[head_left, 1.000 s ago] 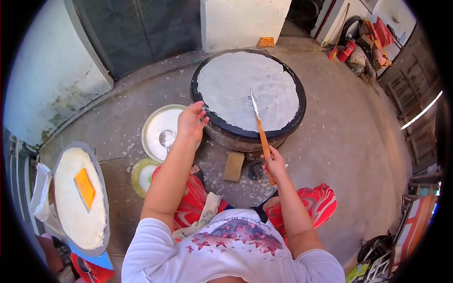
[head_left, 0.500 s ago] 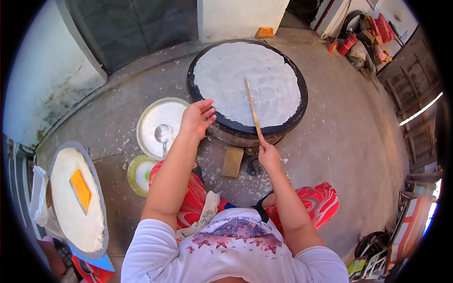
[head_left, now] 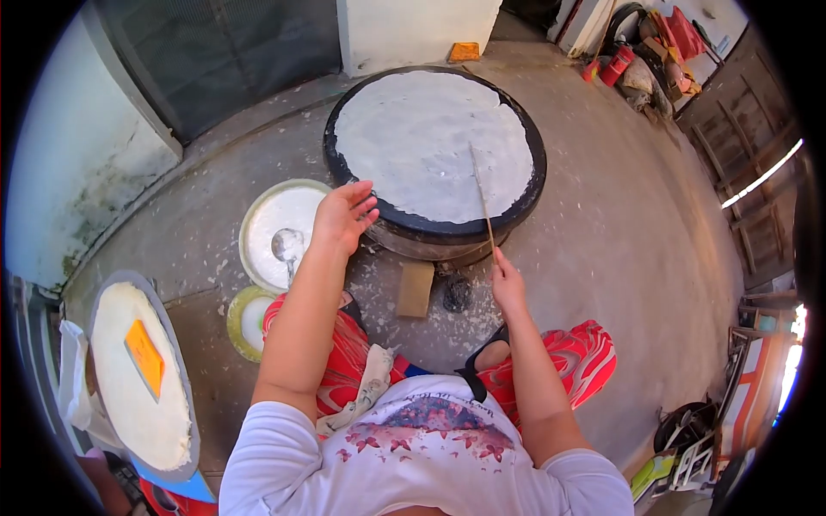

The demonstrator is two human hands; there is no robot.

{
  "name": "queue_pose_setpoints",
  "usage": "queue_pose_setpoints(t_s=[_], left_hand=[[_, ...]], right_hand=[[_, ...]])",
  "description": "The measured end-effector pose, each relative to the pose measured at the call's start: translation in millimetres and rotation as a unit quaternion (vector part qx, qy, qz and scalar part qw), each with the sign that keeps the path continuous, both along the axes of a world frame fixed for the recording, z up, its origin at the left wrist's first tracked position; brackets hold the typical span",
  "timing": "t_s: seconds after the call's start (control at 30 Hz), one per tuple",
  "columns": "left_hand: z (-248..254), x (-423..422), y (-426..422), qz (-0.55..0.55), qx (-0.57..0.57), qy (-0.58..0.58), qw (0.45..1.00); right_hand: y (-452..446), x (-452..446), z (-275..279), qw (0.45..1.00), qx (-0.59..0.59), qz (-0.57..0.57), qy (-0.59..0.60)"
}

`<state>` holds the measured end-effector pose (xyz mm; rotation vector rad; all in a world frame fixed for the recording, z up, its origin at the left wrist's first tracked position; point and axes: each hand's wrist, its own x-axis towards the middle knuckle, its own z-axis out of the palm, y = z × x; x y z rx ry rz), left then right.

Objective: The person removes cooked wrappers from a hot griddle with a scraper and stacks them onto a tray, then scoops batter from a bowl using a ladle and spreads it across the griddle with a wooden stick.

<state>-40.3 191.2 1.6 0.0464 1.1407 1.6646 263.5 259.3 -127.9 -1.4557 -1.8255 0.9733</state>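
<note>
A large round black griddle (head_left: 535,176) stands in front of me, its top covered by a thin whitish layer of batter (head_left: 422,138). My right hand (head_left: 508,279) grips the near end of a thin wooden stick (head_left: 484,202), whose far part lies over the batter's right half. Beside the griddle's near left rim, my left hand (head_left: 346,215) is held with its fingers apart and nothing in it. Below that hand is a wide basin (head_left: 247,236) of white batter, with a metal ladle (head_left: 286,245) resting in it. A smaller yellow-green bowl (head_left: 234,327) holds white liquid.
At left, a round board (head_left: 188,413) carries a pale stack of flat sheets (head_left: 129,361) with an orange scraper (head_left: 144,357) on top. A tan block (head_left: 416,290) and a dark bundle (head_left: 457,294) lie before the griddle. Red items and sacks (head_left: 638,77) are piled far right.
The stick has swung rightward over the batter and now appears edge-on, with my right hand also shifted right. My left hand stays near the rim. The whole view has moved slightly.
</note>
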Motion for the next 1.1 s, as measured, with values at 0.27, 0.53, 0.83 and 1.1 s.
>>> queue_pose_setpoints(t_s=[0.27, 0.53, 0.83, 1.1], left_hand=[[0, 2, -1, -0.008, -0.003, 0.007, 1.0], [4, 4, -3, -0.009, -0.003, 0.015, 1.0], [2, 6, -2, -0.014, -0.011, 0.011, 1.0], [-4, 6, -1, -0.021, -0.012, 0.004, 1.0]], right_hand=[[-20, -7, 16, 0.996, 0.023, 0.05, -0.068], [-41, 22, -15, 0.996, 0.024, 0.055, -0.058], [-23, 2, 17, 0.99, -0.119, 0.016, 0.077], [12, -13, 57, 0.924, -0.277, 0.091, 0.249]])
